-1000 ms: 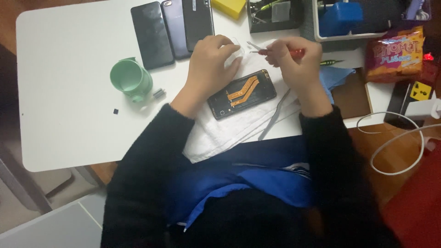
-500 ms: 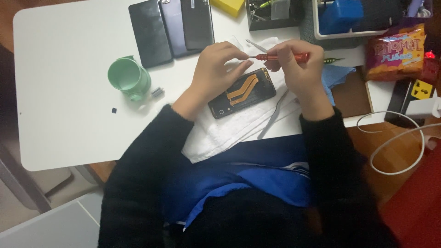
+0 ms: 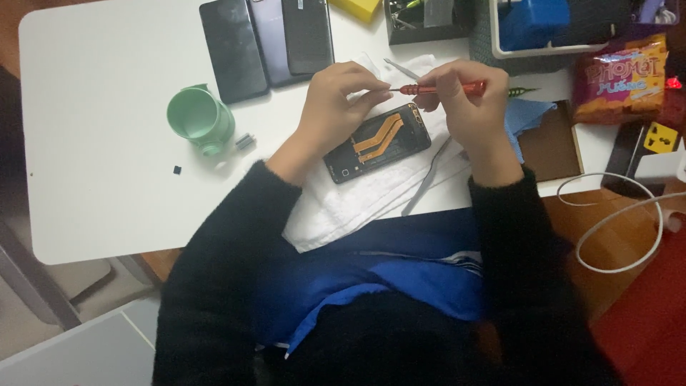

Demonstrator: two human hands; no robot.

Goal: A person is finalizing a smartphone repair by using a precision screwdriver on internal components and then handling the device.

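Gripping a red screwdriver [image 3: 436, 89] in both hands, opened phone [image 3: 377, 141] showing orange ribbon cables

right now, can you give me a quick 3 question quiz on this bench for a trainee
1. True or false: the red-handled screwdriver is held level above the opened phone.
2. Which hand grips the handle? A. right hand B. left hand
3. What does the opened phone lie on?

Key:
1. True.
2. A; the left hand pinches the tip end.
3. A white cloth on the white table, right of the green cup.
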